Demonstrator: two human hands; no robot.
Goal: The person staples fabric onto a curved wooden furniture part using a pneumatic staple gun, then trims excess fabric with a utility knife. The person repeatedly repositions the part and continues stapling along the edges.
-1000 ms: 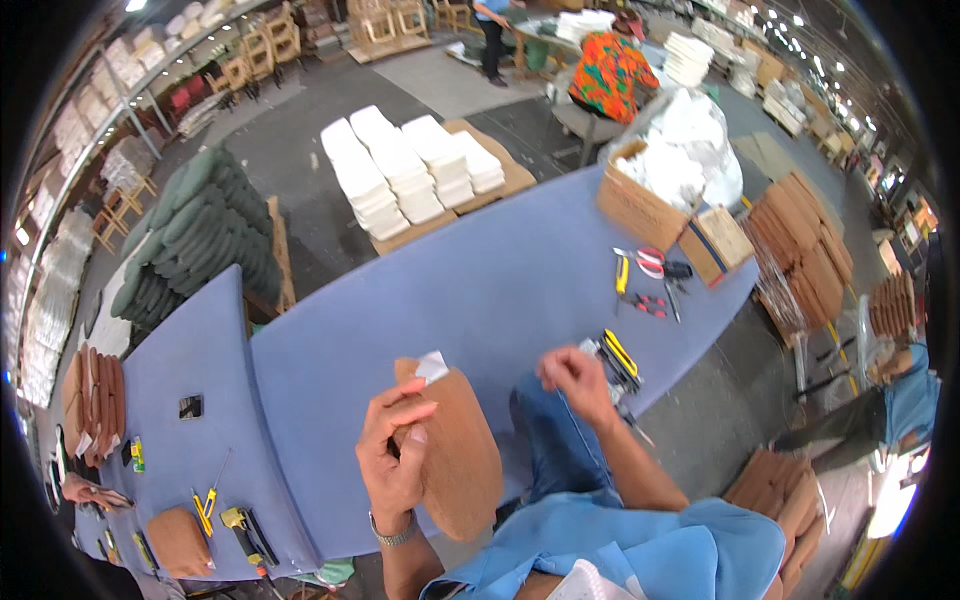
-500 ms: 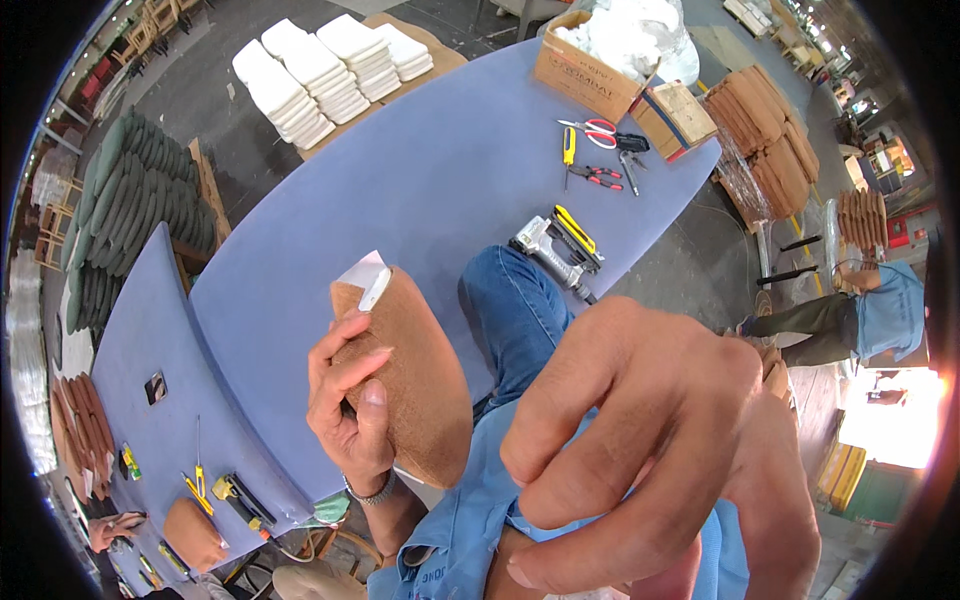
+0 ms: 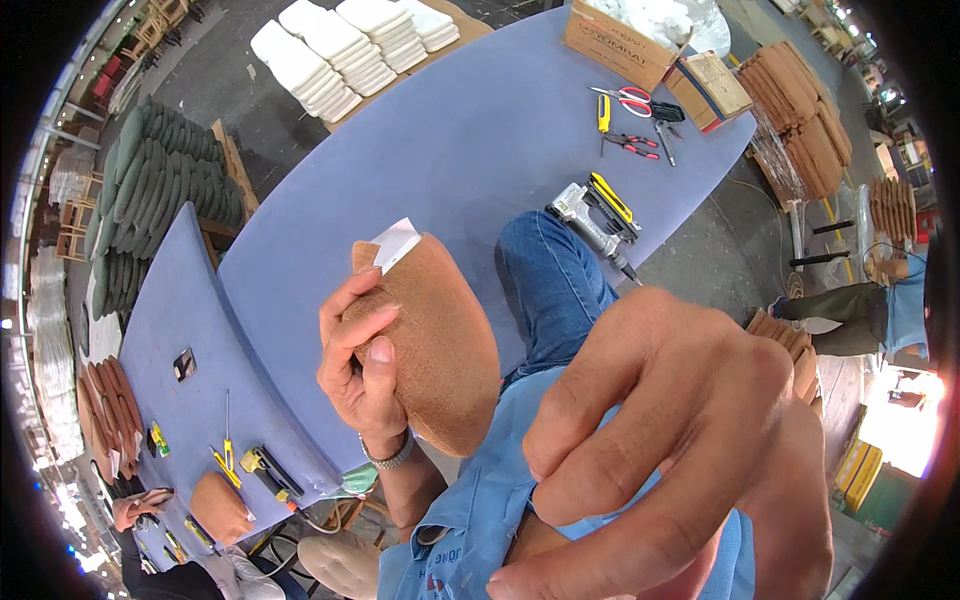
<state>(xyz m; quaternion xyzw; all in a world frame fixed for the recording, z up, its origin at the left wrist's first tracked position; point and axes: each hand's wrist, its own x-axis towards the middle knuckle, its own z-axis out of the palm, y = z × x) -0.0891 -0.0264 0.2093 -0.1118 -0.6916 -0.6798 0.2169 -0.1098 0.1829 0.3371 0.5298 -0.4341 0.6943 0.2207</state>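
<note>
My left hand (image 3: 362, 372), with a metal watch band at the wrist, grips a brown fabric-covered cushion pad (image 3: 447, 345) by its left side. The pad is tilted up above the table, and a white tag (image 3: 395, 243) sticks out at its top end. Very close to the view, my right hand (image 3: 665, 420) has its fingers curled inward; whatever they may hold is hidden. A pneumatic staple gun (image 3: 595, 222) lies on the table just beyond my knee.
On the blue-covered table (image 3: 400, 130) lie red-handled scissors (image 3: 634, 100), a yellow screwdriver (image 3: 604, 113) and pliers (image 3: 634, 143). A carton (image 3: 620, 45) with white stuffing stands behind. White pads (image 3: 310, 60) are stacked beyond. Another person's hand (image 3: 138, 508) is at lower left.
The view has shifted, so the table and tools appear farther right and higher. My left hand still holds the pad, now slightly turned; my right hand stays curled close by.
</note>
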